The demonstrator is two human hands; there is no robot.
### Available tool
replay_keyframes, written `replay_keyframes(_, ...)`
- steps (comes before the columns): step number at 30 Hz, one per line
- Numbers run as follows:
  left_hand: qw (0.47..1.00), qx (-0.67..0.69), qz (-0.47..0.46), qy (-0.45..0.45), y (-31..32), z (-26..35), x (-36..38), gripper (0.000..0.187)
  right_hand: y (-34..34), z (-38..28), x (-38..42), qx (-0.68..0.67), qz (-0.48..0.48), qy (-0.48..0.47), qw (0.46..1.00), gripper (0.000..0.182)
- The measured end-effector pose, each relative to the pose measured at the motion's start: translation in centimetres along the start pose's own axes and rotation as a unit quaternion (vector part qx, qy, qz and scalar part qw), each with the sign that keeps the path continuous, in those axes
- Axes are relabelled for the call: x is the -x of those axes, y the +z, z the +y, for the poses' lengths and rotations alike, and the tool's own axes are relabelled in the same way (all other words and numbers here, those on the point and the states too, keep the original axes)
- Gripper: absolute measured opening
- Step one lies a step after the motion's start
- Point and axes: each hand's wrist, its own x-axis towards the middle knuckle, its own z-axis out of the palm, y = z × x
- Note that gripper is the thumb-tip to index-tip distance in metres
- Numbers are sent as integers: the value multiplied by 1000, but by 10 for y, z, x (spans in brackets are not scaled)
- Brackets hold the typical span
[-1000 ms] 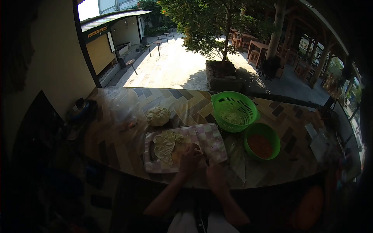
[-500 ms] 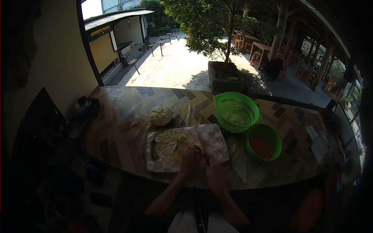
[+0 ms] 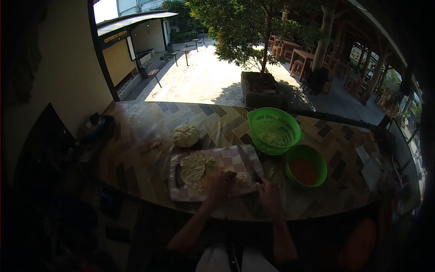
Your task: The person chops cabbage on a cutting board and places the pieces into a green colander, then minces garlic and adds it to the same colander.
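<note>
My right hand [image 3: 269,197] grips a knife [image 3: 250,164], its blade pointing up and away over the right part of the checkered cutting board [image 3: 232,156]. My left hand [image 3: 218,188] rests at the front middle of the board with its fingers curled; what they press on, if anything, is too dark to make out. Pale cabbage leaves [image 3: 194,170] lie on the left part of the board. Small cut pieces [image 3: 241,177] are scattered between my two hands. Behind the board sits a partly peeled cabbage head [image 3: 185,135].
A green colander [image 3: 297,129] with pale shreds stands behind the board's right corner. In front of it is a green bowl [image 3: 322,165] with orange contents. A clear plastic bag [image 3: 147,120] lies at the back left of the wood-patterned table [image 3: 131,174].
My right hand has moved right with the knife, away from my left hand, and the blade now shows over the board. My left hand has shifted slightly left.
</note>
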Motion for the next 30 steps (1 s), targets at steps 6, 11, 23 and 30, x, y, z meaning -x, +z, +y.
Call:
replay_keyframes(6,978,-146,44,144,-5,4,2,21,0,9,14,-18,-6,50,999,37)
replay_keyframes(11,966,-242,78,51,-11,4,16,28,-3,22,21,-40,12,28,999,36)
replay_keyframes(23,997,-33,-5,70,17,0,6,24,-5,18,20,-111,-90,55,988,32)
replay_keyframes(30,997,7,52,52,22,-12,4,20,12,14,27,-153,-97,74,981,33)
